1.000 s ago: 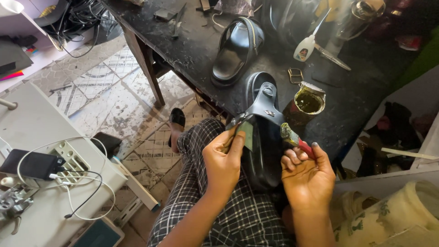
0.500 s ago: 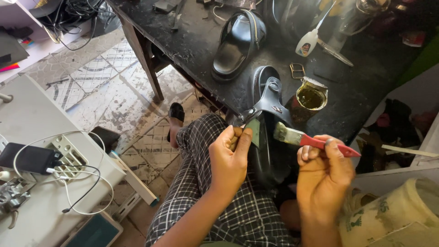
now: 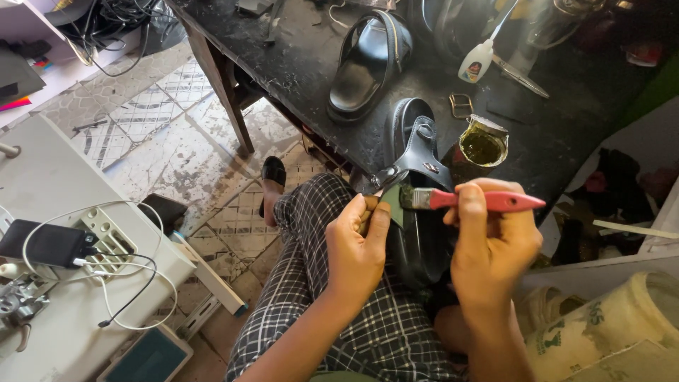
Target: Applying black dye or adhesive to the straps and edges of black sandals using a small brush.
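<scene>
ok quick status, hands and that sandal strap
Left hand pinches the strap of the black sandal on the lap. Right hand holds the red-handled brush, bristles at the strap. Open glue tin beside it, nothing blocking.

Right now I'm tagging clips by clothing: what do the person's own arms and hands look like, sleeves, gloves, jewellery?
Both forearms are bare: no sleeves reach into view. The left hand and the right hand wear no gloves, and no rings, watch or bracelets show. The fingers have short, unpainted nails. Below them are black-and-white checked trousers.
</scene>
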